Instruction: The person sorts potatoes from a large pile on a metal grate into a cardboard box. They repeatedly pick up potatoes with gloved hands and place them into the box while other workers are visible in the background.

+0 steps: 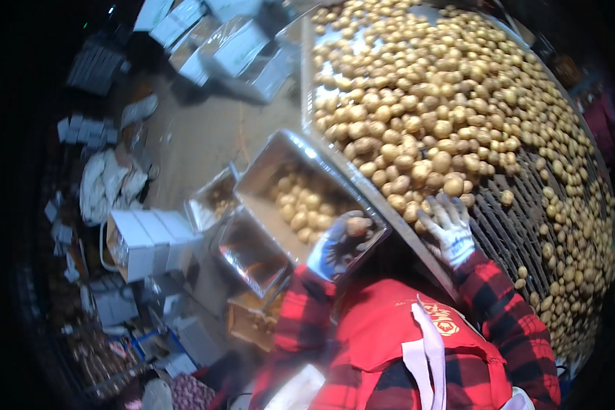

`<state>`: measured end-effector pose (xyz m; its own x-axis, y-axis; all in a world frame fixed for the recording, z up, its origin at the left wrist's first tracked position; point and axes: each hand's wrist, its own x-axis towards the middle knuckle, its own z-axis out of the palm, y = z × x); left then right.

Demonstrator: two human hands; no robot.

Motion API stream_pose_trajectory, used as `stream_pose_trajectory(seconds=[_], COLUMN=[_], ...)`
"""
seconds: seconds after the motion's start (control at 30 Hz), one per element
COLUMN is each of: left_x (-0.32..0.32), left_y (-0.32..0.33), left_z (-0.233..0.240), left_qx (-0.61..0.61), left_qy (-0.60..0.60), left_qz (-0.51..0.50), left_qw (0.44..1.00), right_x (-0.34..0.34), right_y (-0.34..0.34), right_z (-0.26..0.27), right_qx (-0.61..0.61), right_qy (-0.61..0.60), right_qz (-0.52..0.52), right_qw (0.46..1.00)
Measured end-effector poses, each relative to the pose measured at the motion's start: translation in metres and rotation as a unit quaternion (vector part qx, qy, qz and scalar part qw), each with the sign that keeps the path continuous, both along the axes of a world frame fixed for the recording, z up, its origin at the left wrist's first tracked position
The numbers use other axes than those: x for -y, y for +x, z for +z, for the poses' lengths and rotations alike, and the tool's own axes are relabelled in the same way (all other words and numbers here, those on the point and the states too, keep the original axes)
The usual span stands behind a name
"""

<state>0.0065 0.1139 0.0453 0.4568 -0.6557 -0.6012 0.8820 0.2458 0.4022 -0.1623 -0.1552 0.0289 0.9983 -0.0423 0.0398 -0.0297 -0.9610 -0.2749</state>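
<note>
My left hand [333, 251], in a white and blue-grey work glove, holds a potato [359, 226] over the near corner of a lined cardboard box [259, 205]. Inside that box lies a heap of potatoes [305, 210]. My right hand [450, 230], gloved in white with dark fingertips, rests with fingers apart at the near edge of the potatoes [430, 113] on the sorting table. Its fingertips touch a few of them, and nothing is plainly gripped.
A metal rim [348, 164] runs between the box and the slatted sorting surface [512, 225]. Smaller lined boxes [253, 251] stand beside the filled one. White cartons [154, 241] and more boxes [241, 48] lie on the floor [205, 123]. A crumpled white sack [110, 182] is at the left.
</note>
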Motion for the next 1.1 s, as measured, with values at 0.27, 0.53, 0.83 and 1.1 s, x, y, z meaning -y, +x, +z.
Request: stream_pose_trajectory(seconds=[0.27,0.53,0.83,1.1], left_x=[-0.280,-0.254,-0.011,0.192], left_y=[-0.070,-0.153,-0.014,-0.013], left_z=[-0.029,-0.093,-0.022,-0.068], left_qx=[0.211,0.245,0.663,0.825], left_qy=[0.383,0.512,0.367,0.367], left_qz=[-0.257,-0.437,-0.222,-0.223], left_qw=[0.862,0.698,0.613,0.367], right_x=[0.020,0.005,0.030,0.067], right_y=[0.006,-0.014,-0.066,-0.030], right_z=[-0.050,-0.052,-0.043,-0.115], right_qx=[-0.019,-0.064,0.032,0.081], right_qy=[-0.064,-0.075,-0.099,-0.118], right_qz=[0.020,0.084,0.075,-0.002], right_qw=[0.998,0.992,0.992,0.990])
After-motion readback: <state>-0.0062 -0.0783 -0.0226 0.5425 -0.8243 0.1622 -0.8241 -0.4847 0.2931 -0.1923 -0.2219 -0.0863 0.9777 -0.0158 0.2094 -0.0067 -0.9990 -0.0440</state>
